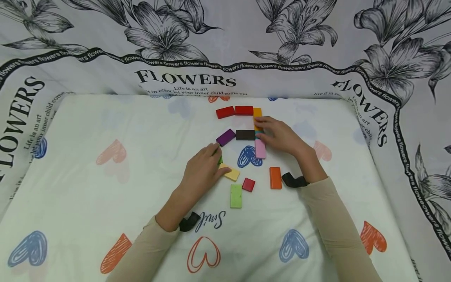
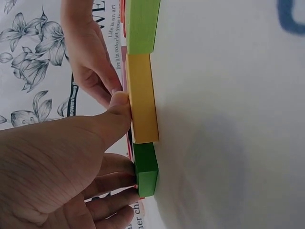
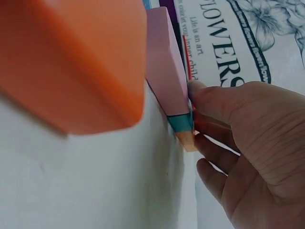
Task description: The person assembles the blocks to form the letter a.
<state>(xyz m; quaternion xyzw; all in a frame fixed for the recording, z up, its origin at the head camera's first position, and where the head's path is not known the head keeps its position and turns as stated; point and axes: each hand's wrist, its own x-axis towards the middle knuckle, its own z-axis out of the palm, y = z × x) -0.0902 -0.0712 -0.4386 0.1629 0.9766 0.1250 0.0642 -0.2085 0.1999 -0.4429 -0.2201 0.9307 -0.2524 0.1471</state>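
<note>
My left hand [image 1: 201, 168] lies at the lower left of the block outline. Its thumb touches the yellow block [image 2: 143, 98], while its fingertips touch the dark green block [image 2: 147, 169], mostly covered in the head view. On the right side, my right hand [image 1: 282, 135] has its fingertips at the orange-yellow block [image 1: 257, 113] and its thumb by the teal block [image 3: 180, 123] and the pink block [image 1: 260, 149]. A black block [image 1: 245, 135] stretches from the purple block [image 1: 226, 137] to this right column. Two red blocks [image 1: 244, 111] lie at the top.
Nearer the person lie a light green block [image 1: 236, 196], a small red block [image 1: 248, 185] and an orange block [image 1: 276, 178]. The white cloth [image 1: 148, 203] has printed hearts. Black straps [image 1: 294, 180] sit at both wrists.
</note>
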